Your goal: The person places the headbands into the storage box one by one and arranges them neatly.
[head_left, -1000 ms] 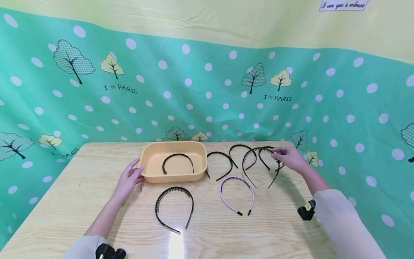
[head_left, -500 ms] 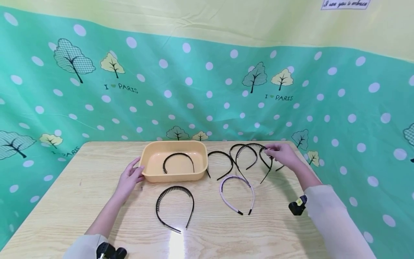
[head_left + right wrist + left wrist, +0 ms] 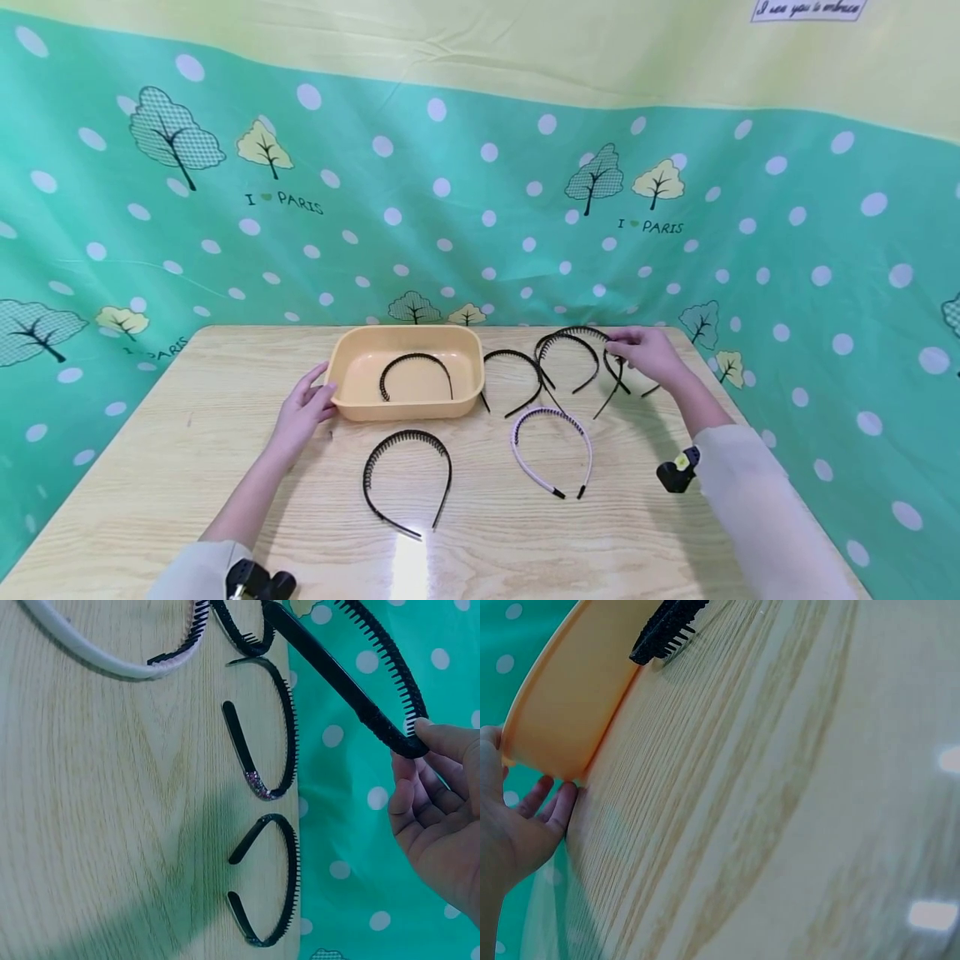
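Observation:
My left hand (image 3: pixel 302 414) holds the left end of a peach plastic basin (image 3: pixel 405 412); in the left wrist view, a digit lies at its rim and other fingers against its lower wall. A black toothed headband (image 3: pixel 416 357) leans inside the basin. With thumb and fingers, my right hand (image 3: pixel 648 354) pinches another black toothed headband (image 3: pixel 322 661), raised near the table's back right. In the head view this band overlaps black headbands lying behind it. The right wrist view shows a black headband with a glittery patch (image 3: pixel 259 784) and a plain black one (image 3: pixel 292 877) on the table.
A black headband with long teeth (image 3: pixel 367 471) lies on the wooden table (image 3: pixel 300 533) in front of the basin. To its right lies a lilac headband (image 3: pixel 527 469) with black tips. One more black headband (image 3: pixel 510 353) sits right beside the basin. A polka-dot curtain (image 3: pixel 345 275) hangs behind.
My right hand has moved left and slightly back, carrying the pinched headband toward the basin. My left hand has stayed at the basin's left end.

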{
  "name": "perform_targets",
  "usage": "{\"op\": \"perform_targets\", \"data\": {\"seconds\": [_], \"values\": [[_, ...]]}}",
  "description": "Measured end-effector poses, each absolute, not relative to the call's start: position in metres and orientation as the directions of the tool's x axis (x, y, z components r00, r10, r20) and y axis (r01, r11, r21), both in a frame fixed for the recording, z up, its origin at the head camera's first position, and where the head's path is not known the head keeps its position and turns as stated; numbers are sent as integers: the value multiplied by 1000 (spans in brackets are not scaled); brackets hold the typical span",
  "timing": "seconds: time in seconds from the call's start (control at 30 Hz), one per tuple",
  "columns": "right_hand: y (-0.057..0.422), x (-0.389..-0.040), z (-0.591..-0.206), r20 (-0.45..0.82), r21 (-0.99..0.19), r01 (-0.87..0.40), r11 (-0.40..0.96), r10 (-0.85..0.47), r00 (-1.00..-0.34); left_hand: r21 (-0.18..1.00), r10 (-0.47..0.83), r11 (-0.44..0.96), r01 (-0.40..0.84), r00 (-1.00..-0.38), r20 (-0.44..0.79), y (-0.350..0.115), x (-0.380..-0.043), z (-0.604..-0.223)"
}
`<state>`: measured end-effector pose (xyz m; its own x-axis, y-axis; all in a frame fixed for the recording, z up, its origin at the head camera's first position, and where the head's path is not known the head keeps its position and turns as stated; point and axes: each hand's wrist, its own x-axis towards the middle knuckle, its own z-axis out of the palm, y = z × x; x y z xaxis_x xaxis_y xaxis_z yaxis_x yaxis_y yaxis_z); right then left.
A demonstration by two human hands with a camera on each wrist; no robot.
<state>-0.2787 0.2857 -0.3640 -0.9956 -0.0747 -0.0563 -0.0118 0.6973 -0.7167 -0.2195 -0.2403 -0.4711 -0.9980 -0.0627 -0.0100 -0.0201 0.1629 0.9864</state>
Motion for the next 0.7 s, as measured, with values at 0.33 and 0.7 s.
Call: {"op": "perform_targets", "data": {"seconds": [0.33, 0.7], "values": [[274, -281, -363, -36, -729, -24, 685, -73, -997, 987, -58, 162, -11, -998, -1, -241, -219, -472], [261, -286, -366, -36, -753, -29, 658, -85, -996, 986, -56, 165, -19, -998, -10, -241, -220, -472]]}}
